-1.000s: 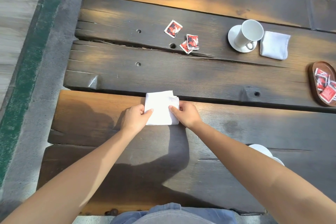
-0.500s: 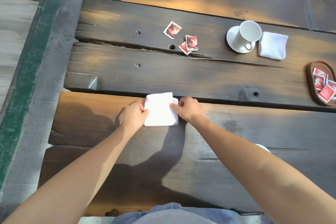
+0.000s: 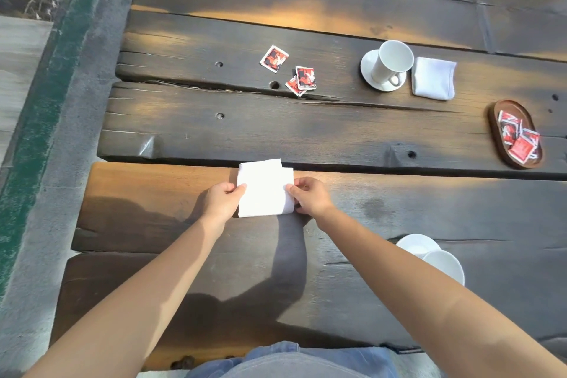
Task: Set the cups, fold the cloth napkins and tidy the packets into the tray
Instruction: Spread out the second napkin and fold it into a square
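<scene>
Near middle of table: folded white napkin, left edge pinched in left grip, right edge pinched in right grip. Far right: wooden tray holding red packets. Far middle: 3 loose packets.

A single head-worn view, looking forward and steeply down over your worktop.
The camera sits above the near edge of the planks, close enough that your forearms fill the lower frame and your left hand and right hand meet near the centre. The far planks run along the top, the floor shows at your left, and the wide lens bends the edges.
</scene>
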Tool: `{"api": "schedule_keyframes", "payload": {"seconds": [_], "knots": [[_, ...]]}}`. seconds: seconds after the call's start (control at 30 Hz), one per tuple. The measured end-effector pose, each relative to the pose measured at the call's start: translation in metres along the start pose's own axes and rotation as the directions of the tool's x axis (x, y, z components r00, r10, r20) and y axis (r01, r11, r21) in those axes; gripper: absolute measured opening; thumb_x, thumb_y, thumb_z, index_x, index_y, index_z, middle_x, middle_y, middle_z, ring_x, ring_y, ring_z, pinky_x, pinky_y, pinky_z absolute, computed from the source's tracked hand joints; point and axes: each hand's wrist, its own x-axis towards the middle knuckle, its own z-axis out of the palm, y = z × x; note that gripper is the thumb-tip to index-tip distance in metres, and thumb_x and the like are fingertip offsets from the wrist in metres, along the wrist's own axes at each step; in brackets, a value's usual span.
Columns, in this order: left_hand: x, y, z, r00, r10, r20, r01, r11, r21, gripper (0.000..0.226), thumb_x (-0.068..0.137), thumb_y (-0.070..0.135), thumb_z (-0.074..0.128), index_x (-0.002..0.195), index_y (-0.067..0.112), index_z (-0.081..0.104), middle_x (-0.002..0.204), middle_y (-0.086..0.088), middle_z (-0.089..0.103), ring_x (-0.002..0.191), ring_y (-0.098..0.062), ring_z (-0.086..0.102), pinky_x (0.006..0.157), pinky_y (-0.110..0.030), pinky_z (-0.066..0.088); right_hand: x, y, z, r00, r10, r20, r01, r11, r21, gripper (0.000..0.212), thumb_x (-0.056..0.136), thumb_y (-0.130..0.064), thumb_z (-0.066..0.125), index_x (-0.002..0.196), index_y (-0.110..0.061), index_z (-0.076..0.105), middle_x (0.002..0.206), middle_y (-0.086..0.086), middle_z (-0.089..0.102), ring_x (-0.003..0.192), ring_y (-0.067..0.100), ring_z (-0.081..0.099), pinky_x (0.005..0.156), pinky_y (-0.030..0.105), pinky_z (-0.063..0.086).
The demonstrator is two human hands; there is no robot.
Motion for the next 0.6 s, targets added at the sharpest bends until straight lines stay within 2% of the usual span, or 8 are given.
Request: {"api": "schedule_keyframes", "payload": {"seconds": [0.07, 0.17, 0.23, 0.33, 0.4, 0.5, 0.6], "knots": [[-0.005, -0.001, -0.001, 0.999, -0.011, 0.041, 0.014, 0.996, -0.091, 0.026, 0.091, 0.031, 0.057, 0.079, 0.008, 0.056, 0.08, -0.01, 0.056, 0.077, -0.022, 0.049, 0.065, -0.031, 0.035, -0.009, -0.004, 0.003, 0.995, 0.08, 0.055, -0.082, 0.995, 0.048, 0.031, 0.095, -0.034, 0.054, 0.11, -0.007, 0.057, 0.103, 0.008, 0.061, 0.096, 0.021, 0.057, 0.084, 0.038, 0.053], [-0.013, 0.001, -0.004, 0.992, -0.046, 0.119, 0.07, 0.977, -0.203, 0.025, 0.093, 0.034, 0.053, 0.093, 0.01, 0.062, 0.102, -0.01, 0.069, 0.093, -0.024, 0.06, 0.084, -0.037, 0.046, -0.021, -0.007, 0.004, 0.983, 0.147, 0.112, -0.155, 0.986, 0.067, 0.043, 0.097, -0.042, 0.046, 0.121, -0.008, 0.053, 0.103, 0.009, 0.06, 0.092, 0.02, 0.057, 0.088, 0.039, 0.052], [-0.02, 0.004, -0.005, 0.988, -0.053, 0.142, 0.091, 0.957, -0.276, 0.017, 0.094, 0.033, 0.052, 0.089, 0.018, 0.06, 0.104, -0.009, 0.07, 0.093, -0.022, 0.062, 0.08, -0.037, 0.047, -0.03, -0.006, 0.003, 0.976, 0.16, 0.146, -0.175, 0.979, 0.102, 0.044, 0.097, -0.044, 0.044, 0.123, -0.01, 0.052, 0.102, 0.007, 0.061, 0.091, 0.019, 0.059, 0.083, 0.035, 0.053], [-0.033, 0.009, -0.003, 0.978, -0.064, 0.198, 0.133, 0.924, -0.358, 0.011, 0.096, 0.027, 0.05, 0.089, 0.02, 0.057, 0.102, -0.007, 0.069, 0.089, -0.021, 0.063, 0.076, -0.035, 0.049, -0.043, 0.001, -0.002, 0.981, 0.106, 0.162, -0.129, 0.982, 0.139, 0.043, 0.096, -0.044, 0.047, 0.123, -0.012, 0.055, 0.101, 0.001, 0.063, 0.085, 0.013, 0.06, 0.075, 0.027, 0.052], [-0.043, 0.012, -0.001, 0.967, -0.064, 0.247, 0.158, 0.91, -0.384, 0.009, 0.096, 0.024, 0.049, 0.096, 0.019, 0.057, 0.102, -0.007, 0.069, 0.088, -0.02, 0.066, 0.078, -0.039, 0.052, -0.051, 0.005, -0.01, 0.983, 0.074, 0.169, -0.111, 0.97, 0.218, 0.039, 0.094, -0.044, 0.051, 0.12, -0.014, 0.056, 0.101, -0.001, 0.066, 0.086, 0.012, 0.061, 0.077, 0.028, 0.052], [-0.061, 0.017, 0.004, 0.948, -0.054, 0.313, 0.186, 0.893, -0.41, 0.021, 0.097, 0.024, 0.047, 0.113, 0.013, 0.055, 0.101, -0.006, 0.071, 0.087, -0.02, 0.068, 0.062, -0.031, 0.055, -0.065, 0.015, -0.027, 0.981, 0.054, 0.187, -0.115, 0.936, 0.334, 0.036, 0.092, -0.037, 0.058, 0.119, -0.013, 0.057, 0.103, 0.001, 0.07, 0.09, 0.015, 0.066, 0.071, 0.031, 0.056], [-0.084, 0.022, 0.017, 0.94, -0.049, 0.339, 0.198, 0.884, -0.423, 0.022, 0.095, 0.035, 0.05, 0.109, 0.02, 0.059, 0.1, -0.001, 0.072, 0.09, -0.017, 0.068, 0.07, -0.032, 0.055, -0.08, 0.029, -0.043, 0.991, 0.007, 0.133, -0.053, 0.936, 0.348, 0.03, 0.093, -0.026, 0.06, 0.118, -0.009, 0.06, 0.101, 0.003, 0.071, 0.085, 0.015, 0.068, 0.063, 0.029, 0.055]]}}
